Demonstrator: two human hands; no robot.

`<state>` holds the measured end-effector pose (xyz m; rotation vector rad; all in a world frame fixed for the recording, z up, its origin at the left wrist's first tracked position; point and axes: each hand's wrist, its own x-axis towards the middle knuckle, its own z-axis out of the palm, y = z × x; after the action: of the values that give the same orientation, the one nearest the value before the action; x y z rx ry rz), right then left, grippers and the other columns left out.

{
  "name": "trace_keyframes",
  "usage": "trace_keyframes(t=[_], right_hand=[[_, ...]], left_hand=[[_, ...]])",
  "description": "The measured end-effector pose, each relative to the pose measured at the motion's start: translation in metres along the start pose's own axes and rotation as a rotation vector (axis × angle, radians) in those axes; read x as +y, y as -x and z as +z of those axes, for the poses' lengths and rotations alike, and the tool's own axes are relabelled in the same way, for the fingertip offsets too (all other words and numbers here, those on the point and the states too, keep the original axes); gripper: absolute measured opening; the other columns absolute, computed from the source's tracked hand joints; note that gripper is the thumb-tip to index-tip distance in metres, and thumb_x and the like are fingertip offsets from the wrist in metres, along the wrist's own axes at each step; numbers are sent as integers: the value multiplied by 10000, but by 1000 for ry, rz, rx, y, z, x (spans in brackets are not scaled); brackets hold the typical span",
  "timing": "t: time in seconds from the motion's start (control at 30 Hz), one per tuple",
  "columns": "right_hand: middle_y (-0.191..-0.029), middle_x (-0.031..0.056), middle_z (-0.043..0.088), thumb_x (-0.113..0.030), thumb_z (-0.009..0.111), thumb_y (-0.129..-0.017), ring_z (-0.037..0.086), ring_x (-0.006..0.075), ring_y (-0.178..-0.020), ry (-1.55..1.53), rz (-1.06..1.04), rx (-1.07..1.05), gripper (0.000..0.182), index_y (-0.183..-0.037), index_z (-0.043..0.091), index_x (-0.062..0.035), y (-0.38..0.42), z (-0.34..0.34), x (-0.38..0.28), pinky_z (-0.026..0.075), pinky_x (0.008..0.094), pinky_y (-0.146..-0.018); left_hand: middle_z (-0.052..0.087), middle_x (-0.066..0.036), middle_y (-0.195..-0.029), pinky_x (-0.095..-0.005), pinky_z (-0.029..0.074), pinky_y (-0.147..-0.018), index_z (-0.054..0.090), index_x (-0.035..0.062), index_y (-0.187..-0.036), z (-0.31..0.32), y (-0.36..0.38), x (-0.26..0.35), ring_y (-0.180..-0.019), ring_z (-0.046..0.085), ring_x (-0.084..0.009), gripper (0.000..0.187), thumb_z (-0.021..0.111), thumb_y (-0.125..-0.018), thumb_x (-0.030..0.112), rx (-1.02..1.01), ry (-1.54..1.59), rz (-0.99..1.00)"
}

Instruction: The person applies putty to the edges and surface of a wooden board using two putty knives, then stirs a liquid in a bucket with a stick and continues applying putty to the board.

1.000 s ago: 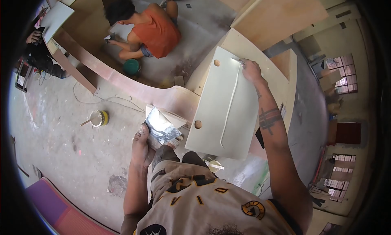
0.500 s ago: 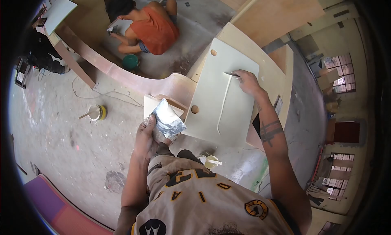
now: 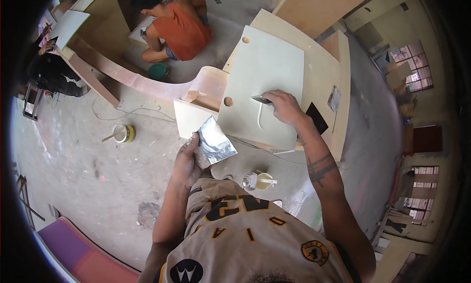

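Left hand [image 3: 187,158] raised, fingers curled; right arm [image 3: 321,170] outstretched, fingers pinched.

A pale grey rectangular board [image 3: 274,62] is laid on a curved tan wooden surface [image 3: 323,79], left of a black flat sheet [image 3: 317,117]. On the grey concrete floor [image 3: 108,194], a round yellow-and-white tub [image 3: 126,133] is set farther left; a round green bucket [image 3: 157,70] is placed behind a curved pinkish wooden panel [image 3: 147,88].
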<state>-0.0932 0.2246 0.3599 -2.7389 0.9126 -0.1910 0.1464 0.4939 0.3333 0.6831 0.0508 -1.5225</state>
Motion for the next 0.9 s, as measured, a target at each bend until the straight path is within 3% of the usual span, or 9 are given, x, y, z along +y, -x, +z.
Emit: trace_keyframes(t=[0.47,0.6,0.7,0.8,0.9], right_hand=[[-1145,104,695,54,626,-733,642,304,-1095,-49,-212,-32,405,-1125,675,-40,96,8,-46,525,419,-936],[-1173,125,690,103,616,-686,643,306,-1087,-29,-189,-142,468,-1128,685,-33,122,-6,-38,528,398,-945],[-1167,116,699,53,637,-720,664,294,-1057,130,-165,-217,427,-1138,681,-25,137,-32,-23,540,399,-915],[-1216,142,684,94,614,-728,667,302,-1100,-85,6,11,494,-1208,661,-15,150,-47,-26,540,391,-949],[-1264,178,661,131,600,-738,649,328,-1164,-330,-161,334,542,-1260,640,-7,152,-59,-71,527,403,-986]], left_hand=[[633,-179,-1251,-426,562,-982,473,-33,-1347,-1,37,-29,-1121,667,-282,433,429,-1083,308,-30,36,-53],[651,-173,-1218,-417,575,-958,486,-36,-1331,4,42,-34,-1095,680,-279,432,445,-1078,312,-72,49,-81],[658,-157,-1214,-409,577,-949,493,-34,-1331,7,42,-34,-1092,682,-263,433,469,-1070,311,-127,34,-118],[652,-135,-1237,-395,576,-943,500,-28,-1342,18,35,-43,-1097,681,-240,429,489,-1063,297,-126,-14,-106],[669,-122,-1191,-369,612,-855,524,-6,-1331,32,23,-49,-1034,703,-219,410,517,-1047,290,-164,-3,-186]])
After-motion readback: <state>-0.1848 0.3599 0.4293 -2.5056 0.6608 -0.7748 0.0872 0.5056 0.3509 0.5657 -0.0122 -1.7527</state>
